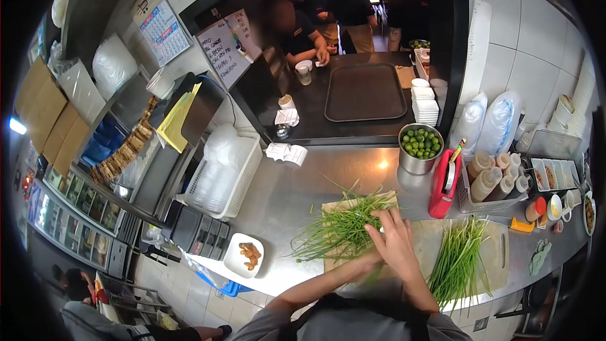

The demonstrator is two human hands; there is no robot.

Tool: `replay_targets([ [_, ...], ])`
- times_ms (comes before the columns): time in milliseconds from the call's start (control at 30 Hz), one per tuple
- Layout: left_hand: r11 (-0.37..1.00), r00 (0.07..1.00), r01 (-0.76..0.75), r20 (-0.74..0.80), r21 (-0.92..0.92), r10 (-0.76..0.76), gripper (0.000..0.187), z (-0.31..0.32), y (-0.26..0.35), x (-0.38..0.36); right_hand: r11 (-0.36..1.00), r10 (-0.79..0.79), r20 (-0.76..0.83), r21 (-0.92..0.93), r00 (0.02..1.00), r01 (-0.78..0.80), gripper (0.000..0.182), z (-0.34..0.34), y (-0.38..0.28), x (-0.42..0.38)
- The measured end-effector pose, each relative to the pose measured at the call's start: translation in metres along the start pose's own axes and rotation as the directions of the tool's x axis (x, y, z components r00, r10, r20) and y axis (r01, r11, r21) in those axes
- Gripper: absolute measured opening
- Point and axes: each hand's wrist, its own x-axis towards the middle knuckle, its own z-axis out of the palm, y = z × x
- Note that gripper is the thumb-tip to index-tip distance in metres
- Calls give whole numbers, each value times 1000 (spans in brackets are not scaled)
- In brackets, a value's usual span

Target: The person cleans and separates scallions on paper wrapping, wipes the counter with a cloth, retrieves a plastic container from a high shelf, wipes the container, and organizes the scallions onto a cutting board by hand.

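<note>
A loose pile of spring onions lies tangled on a tan board. My right hand is over the pile's right edge, its thumb apart and its fingers stretched out against the stalks. My left hand reaches in from the lower left and crosses beneath the right one, which hides its fingers. Blurred green shows just below my left wrist. To the right, a second, straighter bunch of spring onions rests on a pale cutting board, with its ends past the near edge.
A white bowl of ginger stands left, near black containers and a basket of plastic tubs. Behind are a pot of limes, a red tape dispenser and a bottle basket. People stand beyond the pass-through with its brown tray.
</note>
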Motion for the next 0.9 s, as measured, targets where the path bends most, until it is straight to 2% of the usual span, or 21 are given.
replay_targets([
  [100,978,996,49,-84,203,-33,64,65,5,63,999,-51,9,-4,999,51,32,-5,-16,-5],
  [167,941,990,68,-141,332,-22,85,100,6,93,998,-56,83,46,995,52,33,-1,-20,-10],
  [267,882,979,102,-201,461,-8,97,118,-1,100,994,-81,104,81,991,73,34,4,-14,-11],
  [400,783,995,-59,-29,619,99,97,139,-12,70,993,-77,75,90,994,70,34,6,-7,-6],
  [433,742,987,-149,56,654,149,96,136,-26,72,993,-77,64,90,995,71,34,7,-6,-5],
  [533,588,955,-284,167,757,246,96,130,-52,81,993,-69,81,106,994,61,34,9,-9,-5],
  [667,403,862,-464,296,789,411,93,114,-50,81,993,-70,103,102,992,59,33,7,-9,-7],
  [700,300,786,-539,341,787,516,84,110,-52,81,993,-63,105,104,993,52,33,6,-8,-7],
  [800,379,829,-531,370,758,420,79,103,-36,61,989,-73,51,135,996,66,25,6,-7,-4],
  [900,692,847,-474,498,544,189,69,70,-35,39,970,-25,-6,243,1000,26,15,9,13,3],
])
